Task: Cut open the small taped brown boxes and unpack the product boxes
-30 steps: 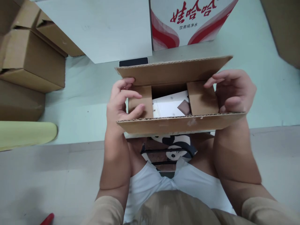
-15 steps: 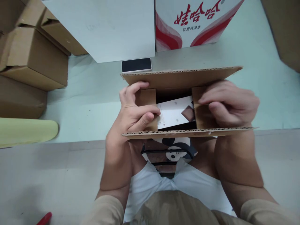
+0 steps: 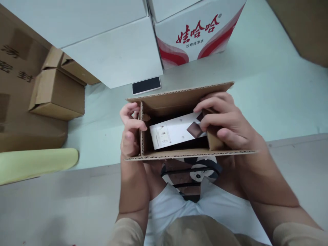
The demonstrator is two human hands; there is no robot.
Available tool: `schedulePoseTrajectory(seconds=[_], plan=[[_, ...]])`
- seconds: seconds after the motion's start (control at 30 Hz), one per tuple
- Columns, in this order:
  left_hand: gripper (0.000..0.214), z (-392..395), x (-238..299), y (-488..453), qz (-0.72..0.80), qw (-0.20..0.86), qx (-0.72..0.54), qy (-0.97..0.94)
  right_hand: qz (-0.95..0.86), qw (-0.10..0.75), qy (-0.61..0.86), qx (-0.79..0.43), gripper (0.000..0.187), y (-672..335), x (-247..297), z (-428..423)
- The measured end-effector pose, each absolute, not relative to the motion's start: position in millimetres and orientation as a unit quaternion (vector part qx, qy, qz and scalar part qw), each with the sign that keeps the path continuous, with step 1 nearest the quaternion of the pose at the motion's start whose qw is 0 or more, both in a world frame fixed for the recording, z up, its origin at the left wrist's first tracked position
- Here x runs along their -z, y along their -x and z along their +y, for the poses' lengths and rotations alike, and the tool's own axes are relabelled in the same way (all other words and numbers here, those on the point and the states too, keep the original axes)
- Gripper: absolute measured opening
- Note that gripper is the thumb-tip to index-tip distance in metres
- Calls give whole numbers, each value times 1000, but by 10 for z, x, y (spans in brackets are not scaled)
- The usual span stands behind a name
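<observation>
We have the open carton [image 3: 176, 100] between our hands — our left hand [image 3: 132, 131] grips its upright left flap [image 3: 141, 140], and our right hand [image 3: 228, 119] bends over its right flap [image 3: 214, 139], fingertips at the white box [image 3: 174, 131] slanting inside the carton. Beyond the carton we see a flat, dark-faced object [image 3: 146, 85] and a red-lettered box [image 3: 197, 37]; left of it, a pale yellow rounded object [image 3: 38, 164].

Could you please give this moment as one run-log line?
left hand: touching upright left flap | right hand: over right flap | carton: open | white box: inside, slanted
</observation>
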State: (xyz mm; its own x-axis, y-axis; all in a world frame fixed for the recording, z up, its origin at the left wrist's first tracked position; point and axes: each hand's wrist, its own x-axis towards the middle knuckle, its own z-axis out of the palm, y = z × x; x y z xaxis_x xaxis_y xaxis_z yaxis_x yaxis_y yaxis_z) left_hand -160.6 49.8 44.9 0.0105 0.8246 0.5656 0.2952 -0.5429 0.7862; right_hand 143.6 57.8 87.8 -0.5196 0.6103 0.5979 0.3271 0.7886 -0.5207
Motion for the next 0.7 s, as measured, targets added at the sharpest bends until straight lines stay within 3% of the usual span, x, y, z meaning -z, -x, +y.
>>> schedulePoseTrajectory(seconds=[0.13,0.2,0.3,0.4,0.53,0.7], plan=[[50,567,-486,1613,352,240,-650,-630,-710,617,280,-192,53,-1384,-765,603],[42,568,-521,1638,338,247,-672,-611,-656,667,287,-204,49,-1346,-721,604],[30,510,-614,1659,346,255,-684,-589,-650,664,310,-201,49,-1317,-699,592],[34,452,-771,1676,391,255,-653,-596,-652,645,349,-193,55,-1328,-697,583],[36,435,-1130,1647,435,296,-595,-607,-644,673,297,-211,49,-1353,-673,589],[22,403,-1795,1164,465,246,-393,-754,-649,670,284,-222,52,-1372,-648,582]])
